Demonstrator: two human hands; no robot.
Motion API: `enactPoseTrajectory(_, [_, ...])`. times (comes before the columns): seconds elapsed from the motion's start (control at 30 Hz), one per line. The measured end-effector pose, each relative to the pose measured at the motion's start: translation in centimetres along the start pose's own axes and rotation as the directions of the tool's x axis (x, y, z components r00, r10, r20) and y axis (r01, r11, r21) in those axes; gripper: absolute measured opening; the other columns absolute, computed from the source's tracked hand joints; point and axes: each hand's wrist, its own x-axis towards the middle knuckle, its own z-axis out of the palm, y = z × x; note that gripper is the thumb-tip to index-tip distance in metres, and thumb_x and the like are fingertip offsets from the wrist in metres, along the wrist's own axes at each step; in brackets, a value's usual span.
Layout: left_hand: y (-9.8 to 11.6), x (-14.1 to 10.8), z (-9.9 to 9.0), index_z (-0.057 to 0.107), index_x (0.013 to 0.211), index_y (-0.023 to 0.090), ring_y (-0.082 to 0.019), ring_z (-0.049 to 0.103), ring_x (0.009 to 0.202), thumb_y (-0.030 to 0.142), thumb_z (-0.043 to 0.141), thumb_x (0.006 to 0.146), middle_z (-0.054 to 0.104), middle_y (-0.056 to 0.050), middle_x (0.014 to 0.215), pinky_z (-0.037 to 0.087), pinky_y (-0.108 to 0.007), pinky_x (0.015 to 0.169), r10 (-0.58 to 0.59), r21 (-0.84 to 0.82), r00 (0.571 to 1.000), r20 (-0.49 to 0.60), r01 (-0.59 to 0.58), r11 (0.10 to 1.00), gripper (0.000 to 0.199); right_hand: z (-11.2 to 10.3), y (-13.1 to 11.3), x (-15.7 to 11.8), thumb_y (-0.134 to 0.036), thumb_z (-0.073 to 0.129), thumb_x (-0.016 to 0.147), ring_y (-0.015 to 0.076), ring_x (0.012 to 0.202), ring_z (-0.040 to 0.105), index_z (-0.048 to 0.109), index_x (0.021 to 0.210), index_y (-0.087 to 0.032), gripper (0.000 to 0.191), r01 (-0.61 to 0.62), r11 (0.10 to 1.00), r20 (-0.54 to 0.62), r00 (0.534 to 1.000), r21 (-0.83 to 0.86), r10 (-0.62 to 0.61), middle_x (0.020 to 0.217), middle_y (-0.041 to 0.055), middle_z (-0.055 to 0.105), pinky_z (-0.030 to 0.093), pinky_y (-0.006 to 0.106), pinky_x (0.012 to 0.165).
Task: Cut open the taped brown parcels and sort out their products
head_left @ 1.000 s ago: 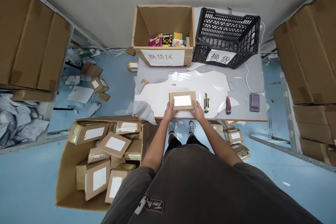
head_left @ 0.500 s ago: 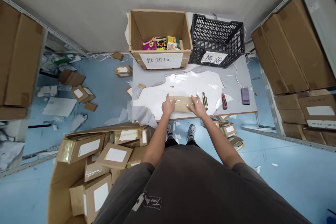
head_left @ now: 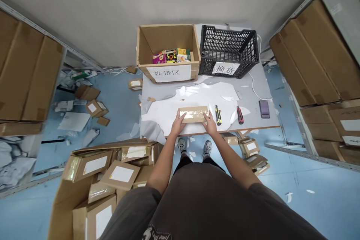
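Observation:
Between my two hands is a small taped cardboard box (head_left: pixel 194 114), long and narrow, with shiny clear tape across its top. My left hand (head_left: pixel 177 123) grips its left end, the thumb on the near side. At the other end my right hand (head_left: pixel 209 123) is closed on the box's right edge. The box is over the front part of the white-covered table (head_left: pixel 163 110). Just right of my right hand lies a yellow-and-black utility knife (head_left: pixel 218 115). A red-and-black utility knife (head_left: pixel 240 115) rests farther right.
At the table's back stand an open carton (head_left: pixel 168 73) holding several colourful boxes and a black plastic crate (head_left: pixel 227 52). A purple phone-like item (head_left: pixel 264 108) lies at the right. A large carton (head_left: pixel 60 202) of parcels stands at lower left. Shelves with cartons (head_left: pixel 317 52) flank both sides.
The view has shifted, so the table sits slightly lower. The box has been turned a little between my hands, and more of its taped top faces me. Both hands still hold it.

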Motion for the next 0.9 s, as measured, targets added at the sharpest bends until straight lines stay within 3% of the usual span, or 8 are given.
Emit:
enactPoseTrajectory(0.13, [0.5,-0.1,-0.3,0.059,0.161,0.033,-0.035,0.048,0.159,0.031,0.079,0.093,0.023,-0.005,0.186,0.056,-0.045,0.119,-0.062,-0.072,0.997,-0.052,0.059,0.996,0.071,-1.4,0.6,0.2,-0.034,0.064,0.103,0.0357,0.145,0.062,0.053,0.167,-0.026,0.065,0.005,1.0,-0.058,0.998,0.008,-0.005,0.162,0.0188,0.058,0.058,0.049,0.112])
enactPoseTrajectory(0.27, [1.4,1.4,-1.5,0.059,0.16,0.031,-0.032,0.058,0.15,0.044,0.075,0.098,0.049,-0.006,0.174,0.06,-0.043,0.113,-0.145,-0.158,0.981,-0.127,0.124,0.98,0.065,-4.4,1.2,2.6,-0.041,0.055,0.109,0.0347,0.142,0.063,0.059,0.161,-0.018,0.057,0.057,0.998,-0.119,0.992,0.039,-0.052,0.154,0.0192,0.066,0.051,0.052,0.12])
enactPoseTrajectory(0.37, [2.4,3.2,-1.0,0.054,0.164,0.029,-0.033,0.063,0.144,0.048,0.071,0.101,0.059,-0.009,0.165,0.055,-0.047,0.119,-0.235,-0.17,0.957,-0.172,0.206,0.964,0.068,-5.1,1.3,5.4,-0.041,0.053,0.109,0.0359,0.134,0.067,0.053,0.166,-0.015,0.062,-0.029,0.998,-0.092,0.995,0.049,0.033,0.149,0.0202,0.07,0.052,0.053,0.117])
enactPoseTrajectory(0.5, [3.2,4.6,1.2,0.04,0.172,0.018,-0.033,0.041,0.163,0.043,0.06,0.107,0.045,-0.017,0.175,0.042,-0.049,0.131,-0.284,-0.145,0.933,-0.222,0.256,0.956,0.072,-3.4,1.1,7.9,-0.028,0.051,0.107,0.0342,0.133,0.068,0.04,0.173,-0.014,0.069,-0.164,0.986,-0.036,0.986,0.017,0.165,0.15,0.022,0.068,0.055,0.05,0.113])
enactPoseTrajectory(0.57, [2.9,4.3,2.1,0.04,0.172,0.017,-0.033,0.032,0.168,0.042,0.057,0.108,0.035,-0.018,0.18,0.039,-0.05,0.132,-0.221,-0.11,0.948,-0.228,0.201,0.973,0.071,-2.4,1.4,7.7,-0.023,0.05,0.106,0.0342,0.141,0.063,0.036,0.175,-0.014,0.071,-0.152,0.988,-0.039,0.988,-0.013,0.151,0.161,0.0242,0.058,0.053,0.052,0.117])
enactPoseTrajectory(0.63, [2.1,3.4,2.6,0.047,0.169,0.021,-0.036,0.03,0.168,0.044,0.064,0.105,0.028,-0.016,0.183,0.038,-0.053,0.132,-0.115,-0.048,0.982,-0.15,0.109,0.993,0.07,-1.6,2.1,6.4,-0.025,0.054,0.104,0.0358,0.151,0.054,0.037,0.175,-0.016,0.073,-0.082,0.997,-0.034,0.996,-0.014,0.082,0.172,0.0243,0.044,0.05,0.055,0.121])
enactPoseTrajectory(0.77, [0.7,1.6,3.3,0.048,0.169,0.031,-0.042,0.044,0.159,0.041,0.083,0.093,0.012,-0.011,0.187,0.046,-0.055,0.125,-0.018,0.031,0.997,0.077,0.015,0.999,0.084,-0.5,4.0,2.5,-0.033,0.073,0.097,0.0372,0.15,0.056,0.044,0.172,-0.029,0.081,0.084,0.993,0.009,0.996,0.083,-0.085,0.184,0.0131,0.024,0.056,0.054,0.117])
enactPoseTrajectory(0.9, [0.5,1.3,3.7,0.045,0.17,0.034,-0.039,0.058,0.148,0.029,0.073,0.1,0.01,-0.011,0.187,0.051,-0.055,0.119,-0.006,-0.013,0.998,0.056,0.006,1.0,0.076,-0.1,4.9,0.9,-0.02,0.067,0.094,0.0324,0.13,0.072,0.048,0.169,-0.03,0.079,0.084,0.988,0.05,0.995,0.128,-0.091,0.187,0.0087,0.015,0.067,0.045,0.099])
